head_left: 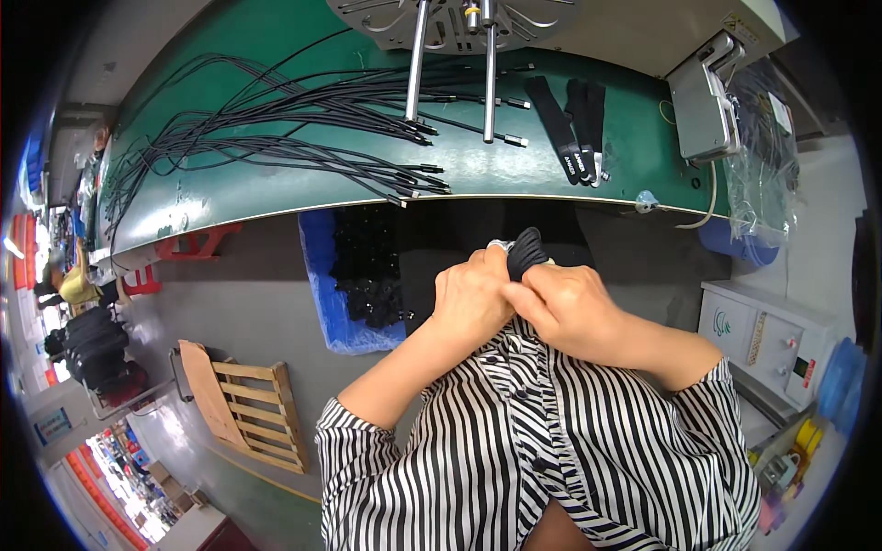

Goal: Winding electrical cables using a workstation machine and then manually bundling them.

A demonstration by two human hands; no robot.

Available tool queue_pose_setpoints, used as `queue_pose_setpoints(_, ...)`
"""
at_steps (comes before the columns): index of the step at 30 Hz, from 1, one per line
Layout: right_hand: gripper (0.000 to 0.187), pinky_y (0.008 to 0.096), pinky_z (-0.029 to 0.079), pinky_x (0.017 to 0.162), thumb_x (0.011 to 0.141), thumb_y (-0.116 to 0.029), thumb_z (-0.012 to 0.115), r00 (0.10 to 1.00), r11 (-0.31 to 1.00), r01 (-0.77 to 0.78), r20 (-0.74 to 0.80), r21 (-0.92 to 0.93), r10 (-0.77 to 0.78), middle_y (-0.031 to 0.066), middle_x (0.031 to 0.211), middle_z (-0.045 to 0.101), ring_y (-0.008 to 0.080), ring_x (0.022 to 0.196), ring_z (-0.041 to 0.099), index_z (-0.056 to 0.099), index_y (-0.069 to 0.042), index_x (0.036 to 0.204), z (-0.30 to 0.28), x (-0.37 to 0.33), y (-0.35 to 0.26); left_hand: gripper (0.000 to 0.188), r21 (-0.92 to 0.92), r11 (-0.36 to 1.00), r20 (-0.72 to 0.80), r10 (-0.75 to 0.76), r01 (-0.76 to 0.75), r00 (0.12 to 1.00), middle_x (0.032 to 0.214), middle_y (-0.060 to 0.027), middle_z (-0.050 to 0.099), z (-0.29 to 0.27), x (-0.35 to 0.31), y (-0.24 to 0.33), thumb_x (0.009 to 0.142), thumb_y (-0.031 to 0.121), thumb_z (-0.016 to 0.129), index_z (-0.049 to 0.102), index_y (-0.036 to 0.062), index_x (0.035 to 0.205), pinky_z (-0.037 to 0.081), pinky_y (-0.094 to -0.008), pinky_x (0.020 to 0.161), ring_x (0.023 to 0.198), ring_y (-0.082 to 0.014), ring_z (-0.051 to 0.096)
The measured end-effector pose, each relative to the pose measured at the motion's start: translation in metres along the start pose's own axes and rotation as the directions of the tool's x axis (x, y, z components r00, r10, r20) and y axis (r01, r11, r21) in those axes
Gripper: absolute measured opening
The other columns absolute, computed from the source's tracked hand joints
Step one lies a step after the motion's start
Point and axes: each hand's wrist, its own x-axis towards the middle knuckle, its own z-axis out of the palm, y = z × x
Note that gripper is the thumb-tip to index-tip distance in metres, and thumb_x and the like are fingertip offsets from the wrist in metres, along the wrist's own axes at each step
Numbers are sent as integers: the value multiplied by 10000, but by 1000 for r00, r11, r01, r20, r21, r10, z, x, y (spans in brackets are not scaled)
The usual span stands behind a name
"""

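Note:
In front of my chest, both hands are closed together round a small coiled black cable point(526, 252). Its loops stick up above my fingers, and the rest of it is hidden in the grip. My left hand point(470, 296) has its fingers wrapped at the coil's left side, where a small whitish bit shows. Against it from the right presses my right hand point(571, 305), thumb across and fingers curled. On the green bench beyond lie several loose black cables point(303, 115) with plugs at their right ends. Some flat black straps point(554, 124) lie to their right.
A machine with two metal rods point(491, 87) stands over the bench point(634, 119). Below its front edge sits a blue-lined bin of small black items point(367, 266). A wooden pallet point(253, 404) is at the lower left. A white box point(767, 340) stands at the right.

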Motion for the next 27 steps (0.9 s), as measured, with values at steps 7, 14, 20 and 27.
queue_pose_setpoints(7,304,449,369,928,692,-241,732,941,919,326,-16,-221,-338,139,1210,539,301,1132,502,675,-111,961,-32,9,23,295,-3,998,95,-59,60,994,754,-186,637,1,1,3,741,221,687,536,-6,853,500,-446,541,644,-361,638)
queue_pose_setpoints(14,158,398,403,960,707,-13,672,986,907,157,-7,390,-168,157,1247,523,298,1172,495,607,-26,851,-8,12,40,288,-7,996,-49,93,-94,994,675,-113,592,11,-4,4,629,166,718,545,16,805,495,-375,478,556,-279,616)
queue_pose_setpoints(20,139,344,429,918,699,16,593,985,736,-160,58,657,162,155,1170,556,234,1066,545,531,-11,821,3,13,31,252,239,937,-414,335,-254,846,618,-69,449,19,4,-6,515,136,646,437,78,642,392,-319,458,502,-215,493)
queue_pose_setpoints(27,157,278,434,888,810,-20,525,857,371,-404,205,836,473,117,1071,609,170,994,565,576,16,954,20,8,36,283,242,938,-371,325,-247,870,672,-79,485,24,1,-6,521,146,678,466,69,693,418,-338,489,547,-233,517)
